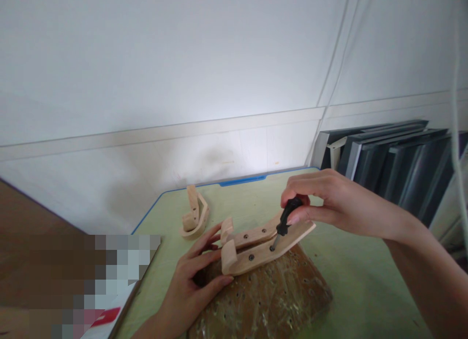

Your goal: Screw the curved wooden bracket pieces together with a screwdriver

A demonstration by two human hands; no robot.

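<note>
White wall (175, 61) rises behind a pale green table (369, 280) edged in blue, and at the right dark panels (398, 168) lean side by side in a row, with a light-coloured piece (336, 151) lodged among them. On the table lies a brown board (270, 295), pocked with dark holes and covered in clear, shiny film. Two wooden brackets (261, 262) rest over its far part, side by side with a narrow gap between them, their right ends reaching past the board. Each bracket has two dark round holes along its face; what sits inside them is too small to tell. The left hand (195, 273) grasps the brackets near their upturned left ends, thumb at the near side, fingers behind. The right hand (329, 202) pinches the black handle of a screwdriver (283, 217) between thumb and fingers, its shaft slanting down to the right-hand hole of the near bracket. Farther back, left of centre, loose pieces (203, 217) of the same wood lie together, one bent around another. At lower left, a pixelated patch (120, 266) hides whatever is there.
</note>
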